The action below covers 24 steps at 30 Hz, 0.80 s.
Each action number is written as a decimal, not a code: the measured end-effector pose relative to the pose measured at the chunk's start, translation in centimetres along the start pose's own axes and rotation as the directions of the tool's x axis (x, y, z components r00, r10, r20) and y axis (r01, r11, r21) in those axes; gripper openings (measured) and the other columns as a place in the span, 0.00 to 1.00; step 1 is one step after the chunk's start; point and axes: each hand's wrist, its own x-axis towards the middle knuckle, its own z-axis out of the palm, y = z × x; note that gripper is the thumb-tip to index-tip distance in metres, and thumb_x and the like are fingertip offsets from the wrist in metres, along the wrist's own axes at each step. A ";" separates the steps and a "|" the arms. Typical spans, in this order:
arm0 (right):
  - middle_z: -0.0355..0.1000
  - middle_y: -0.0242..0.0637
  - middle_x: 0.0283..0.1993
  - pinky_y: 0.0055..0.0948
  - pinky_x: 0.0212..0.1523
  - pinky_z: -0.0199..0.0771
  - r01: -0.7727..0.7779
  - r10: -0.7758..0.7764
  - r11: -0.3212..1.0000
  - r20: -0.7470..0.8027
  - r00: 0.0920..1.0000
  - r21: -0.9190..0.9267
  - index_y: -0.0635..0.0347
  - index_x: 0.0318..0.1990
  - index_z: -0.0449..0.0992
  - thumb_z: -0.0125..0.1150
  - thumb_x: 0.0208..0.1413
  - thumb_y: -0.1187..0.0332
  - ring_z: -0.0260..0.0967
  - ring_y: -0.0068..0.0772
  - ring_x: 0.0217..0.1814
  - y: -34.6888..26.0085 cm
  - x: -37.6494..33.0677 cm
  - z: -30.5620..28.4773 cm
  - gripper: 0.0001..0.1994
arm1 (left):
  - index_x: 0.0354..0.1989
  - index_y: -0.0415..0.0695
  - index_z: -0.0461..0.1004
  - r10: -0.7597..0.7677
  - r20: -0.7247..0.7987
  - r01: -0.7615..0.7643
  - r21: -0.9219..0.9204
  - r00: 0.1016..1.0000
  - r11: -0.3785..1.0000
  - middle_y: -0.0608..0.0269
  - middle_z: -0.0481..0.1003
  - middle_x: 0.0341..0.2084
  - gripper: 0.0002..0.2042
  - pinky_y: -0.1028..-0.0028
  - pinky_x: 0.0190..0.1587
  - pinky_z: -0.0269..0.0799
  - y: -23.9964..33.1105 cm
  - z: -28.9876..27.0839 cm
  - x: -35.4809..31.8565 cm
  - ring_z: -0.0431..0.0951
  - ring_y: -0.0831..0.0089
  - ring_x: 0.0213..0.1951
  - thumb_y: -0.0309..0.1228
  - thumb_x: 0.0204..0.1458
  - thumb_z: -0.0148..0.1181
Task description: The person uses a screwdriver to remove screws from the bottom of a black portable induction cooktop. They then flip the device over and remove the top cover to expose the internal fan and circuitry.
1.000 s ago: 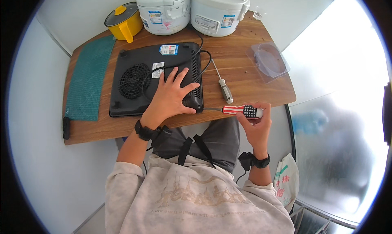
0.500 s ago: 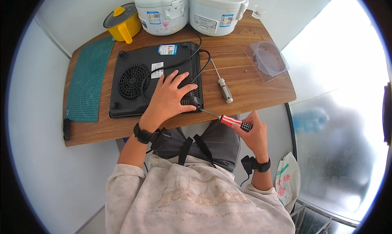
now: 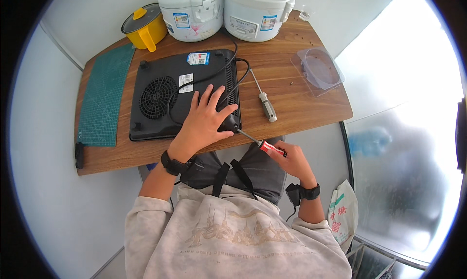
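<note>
A black induction cooker (image 3: 160, 96) lies upside down on the wooden table (image 3: 292, 99), its fan grille and cord facing up. My left hand (image 3: 206, 116) rests flat on its near right part, fingers spread. My right hand (image 3: 289, 160), just off the table's front edge, grips a red-handled screwdriver (image 3: 265, 146). The screwdriver's metal shaft points up-left and its tip meets the cooker's near right corner, right beside my left hand.
A second screwdriver (image 3: 265, 101) with a grey handle lies right of the cooker. A green cutting mat (image 3: 104, 94) covers the table's left end. At the back stand a yellow pot (image 3: 145, 26) and two white rice cookers (image 3: 224, 6). A clear plastic tray (image 3: 318, 70) sits at the right.
My right hand has turned the screwdriver from lying sideways in front of the table edge to pointing up-left, and its tip now reaches the cooker's near right corner. My left hand has stayed put.
</note>
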 end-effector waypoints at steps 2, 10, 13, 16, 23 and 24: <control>0.74 0.47 0.25 0.36 0.29 0.70 -0.044 0.043 0.999 0.015 0.999 0.016 0.64 0.40 0.83 0.69 0.62 0.57 0.69 0.42 0.24 -0.2 0.0 -0.1 0.15 | 0.64 0.62 0.72 -0.005 0.007 0.005 0.012 1.000 1.000 0.50 0.55 0.74 0.35 0.38 0.74 0.49 0.1 0.1 0.0 0.52 0.41 0.75 0.52 0.45 0.77; 0.73 0.47 0.23 0.36 0.28 0.69 -0.019 0.019 1.000 -0.017 1.000 0.012 0.66 0.39 0.84 0.69 0.62 0.57 0.67 0.42 0.22 -0.4 0.0 -0.3 0.17 | 0.62 0.61 0.73 -0.014 -0.012 0.014 0.014 1.000 1.000 0.50 0.55 0.74 0.35 0.38 0.74 0.49 0.4 -0.1 0.1 0.52 0.42 0.75 0.53 0.43 0.77; 0.73 0.48 0.23 0.36 0.28 0.69 -0.012 0.012 0.999 -0.014 1.000 0.038 0.66 0.39 0.84 0.69 0.62 0.56 0.67 0.42 0.22 0.0 0.2 0.0 0.17 | 0.61 0.60 0.74 -0.016 -0.032 0.017 0.027 0.999 0.999 0.50 0.56 0.73 0.36 0.38 0.73 0.52 0.7 -0.3 0.2 0.53 0.42 0.75 0.53 0.41 0.79; 0.73 0.47 0.23 0.36 0.28 0.69 0.006 -0.005 0.999 -0.011 1.000 0.048 0.66 0.40 0.84 0.68 0.63 0.56 0.67 0.41 0.22 -0.2 0.2 0.1 0.17 | 0.60 0.60 0.74 -0.019 -0.047 0.023 0.079 0.999 0.997 0.51 0.57 0.73 0.37 0.38 0.72 0.55 1.1 -0.1 0.2 0.54 0.43 0.74 0.53 0.39 0.80; 0.70 0.38 0.21 0.32 0.26 0.67 0.027 -0.027 0.999 -0.023 0.999 0.039 0.67 0.40 0.82 0.67 0.64 0.58 0.65 0.27 0.22 -0.5 -0.3 1.1 0.17 | 0.57 0.59 0.76 0.010 -0.096 -0.004 0.063 0.995 0.998 0.51 0.60 0.72 0.35 0.38 0.71 0.58 0.7 0.2 0.2 0.58 0.43 0.73 0.51 0.37 0.81; 0.69 0.38 0.21 0.31 0.26 0.67 0.012 -0.011 0.999 -0.022 1.000 0.053 0.67 0.40 0.82 0.67 0.65 0.58 0.65 0.27 0.22 -0.4 -0.5 1.1 0.16 | 0.57 0.59 0.77 0.014 -0.100 -0.007 0.063 0.995 0.998 0.51 0.60 0.72 0.35 0.38 0.71 0.58 0.7 0.3 0.1 0.58 0.43 0.73 0.51 0.37 0.81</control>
